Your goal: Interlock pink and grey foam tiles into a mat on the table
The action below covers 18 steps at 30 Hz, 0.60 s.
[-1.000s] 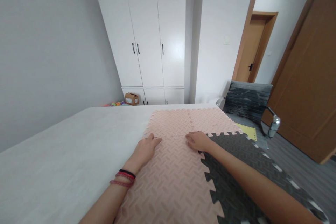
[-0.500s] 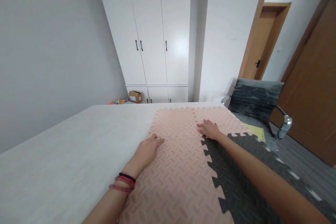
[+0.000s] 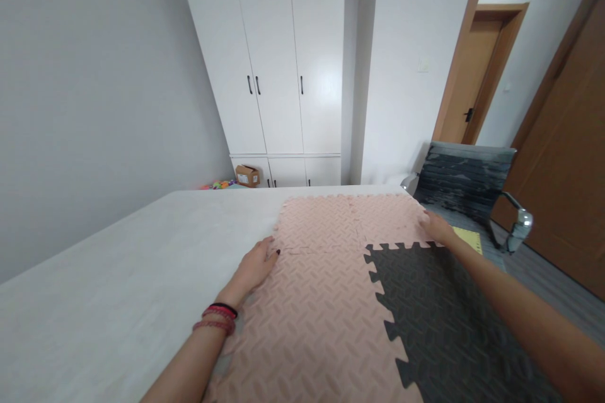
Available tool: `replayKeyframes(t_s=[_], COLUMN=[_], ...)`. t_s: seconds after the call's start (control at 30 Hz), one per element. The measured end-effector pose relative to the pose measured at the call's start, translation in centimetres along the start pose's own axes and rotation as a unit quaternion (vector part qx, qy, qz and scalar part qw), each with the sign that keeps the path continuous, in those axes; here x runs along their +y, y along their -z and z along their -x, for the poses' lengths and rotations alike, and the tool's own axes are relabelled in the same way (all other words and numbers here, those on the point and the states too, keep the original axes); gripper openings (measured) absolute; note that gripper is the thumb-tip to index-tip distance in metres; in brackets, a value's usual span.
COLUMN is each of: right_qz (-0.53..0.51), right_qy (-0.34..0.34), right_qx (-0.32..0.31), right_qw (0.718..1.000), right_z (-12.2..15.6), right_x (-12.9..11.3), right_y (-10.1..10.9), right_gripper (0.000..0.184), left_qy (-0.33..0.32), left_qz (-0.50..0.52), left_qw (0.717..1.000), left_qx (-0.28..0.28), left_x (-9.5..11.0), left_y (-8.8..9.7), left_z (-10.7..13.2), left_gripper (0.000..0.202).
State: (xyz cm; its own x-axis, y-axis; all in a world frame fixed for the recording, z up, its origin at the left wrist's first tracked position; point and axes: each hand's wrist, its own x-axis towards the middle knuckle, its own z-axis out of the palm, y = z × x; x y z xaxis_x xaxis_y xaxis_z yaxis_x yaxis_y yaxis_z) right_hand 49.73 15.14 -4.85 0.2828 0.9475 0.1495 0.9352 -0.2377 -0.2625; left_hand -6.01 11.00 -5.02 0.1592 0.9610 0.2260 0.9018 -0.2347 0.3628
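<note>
Pink foam mat tiles with a raised tread pattern lie flat, joined along seams: a near tile (image 3: 316,321), a far left tile (image 3: 316,220) and a far right tile (image 3: 390,217). Beside the near one lies a dark grey foam tile (image 3: 439,308), its jigsaw teeth facing the pink edges. My left hand (image 3: 255,264) rests open at the left edge by the cross seam, thumb apart on the pink foam. At the outer edge of the far right tile, my right hand (image 3: 437,228) touches the foam, fingers extended and partly hidden.
The mats lie on a white-covered surface (image 3: 142,264). To the right stand a dark office chair (image 3: 466,179) and a yellow piece (image 3: 467,239) near its seat. Beyond are a white wardrobe (image 3: 283,63), a cardboard box (image 3: 247,175) and colourful small items (image 3: 222,184).
My right hand has moved right, from the middle seam to the outer edge of the far right tile. My left hand has slid slightly left to the mat's edge.
</note>
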Motion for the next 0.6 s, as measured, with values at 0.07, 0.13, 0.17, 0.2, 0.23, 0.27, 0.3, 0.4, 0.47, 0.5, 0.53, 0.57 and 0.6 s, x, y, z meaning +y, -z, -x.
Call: replayKeyframes(t_s=[0.07, 0.13, 0.17, 0.2, 0.23, 0.27, 0.3, 0.4, 0.47, 0.5, 0.53, 0.57, 0.6], right_qz=[0.001, -0.001, -0.002, -0.002, -0.001, 0.0, 0.0, 0.002, 0.002, 0.002, 0.002, 0.001, 0.001], right_qy=[-0.038, -0.06, -0.069, -0.076, -0.083, -0.089, -0.094, -0.094, -0.087, -0.084, -0.081, -0.079, -0.076], right_qx=[-0.008, -0.014, -0.014, -0.012, -0.009, -0.007, -0.005, -0.001, 0.0, 0.001, 0.002, 0.002, 0.003], right_qw=[0.999, 0.998, 0.998, 0.997, 0.996, 0.996, 0.996, 0.996, 0.996, 0.996, 0.997, 0.997, 0.997], right_z=[-0.5, -0.7, -0.8, -0.9, -1.0, -1.0, -1.1, -1.3, -1.4, -1.4, -1.4, -1.4, -1.4], right_x=[2.1, 3.3, 3.5, 3.7, 3.8, 3.8, 3.9, 4.1, 4.3, 4.4, 4.5, 4.6, 4.7], right_y=[0.0, -0.6, -1.0, -1.4, -1.8, -2.1, -2.3, -2.7, -2.7, -2.8, -2.8, -2.9, -2.9], right_gripper=[0.056, 0.056, 0.057, 0.057, 0.058, 0.058, 0.058, 0.057, 0.056, 0.056, 0.056, 0.056, 0.055], left_qy=[-0.002, -0.001, 0.0, 0.002, 0.004, 0.005, 0.005, -0.002, -0.004, -0.003, -0.002, 0.0, 0.004], left_qz=[0.026, 0.046, 0.056, 0.065, 0.073, 0.079, 0.085, 0.091, 0.089, 0.086, 0.08, 0.072, 0.061], left_qw=[1.0, 0.999, 0.998, 0.998, 0.997, 0.997, 0.996, 0.996, 0.996, 0.996, 0.997, 0.997, 0.998], left_qx=[-0.002, -0.004, -0.004, -0.004, -0.005, -0.005, -0.006, -0.011, -0.016, -0.019, -0.023, -0.025, -0.028], left_x=[-0.4, -0.7, -0.9, -1.0, -1.1, -1.1, -1.1, -1.0, -0.9, -0.8, -0.7, -0.6, -0.5], left_y=[-0.3, -0.4, -0.3, -0.3, -0.2, -0.2, -0.2, -0.1, -0.1, 0.0, 0.1, 0.2, 0.4], left_z=[-0.4, -0.7, -0.8, -0.9, -1.1, -1.2, -1.4, -1.8, -2.0, -2.0, -1.9, -1.8, -1.7], left_gripper=[0.045, 0.044, 0.043, 0.043, 0.042, 0.042, 0.041, 0.04, 0.039, 0.038, 0.038, 0.038, 0.038])
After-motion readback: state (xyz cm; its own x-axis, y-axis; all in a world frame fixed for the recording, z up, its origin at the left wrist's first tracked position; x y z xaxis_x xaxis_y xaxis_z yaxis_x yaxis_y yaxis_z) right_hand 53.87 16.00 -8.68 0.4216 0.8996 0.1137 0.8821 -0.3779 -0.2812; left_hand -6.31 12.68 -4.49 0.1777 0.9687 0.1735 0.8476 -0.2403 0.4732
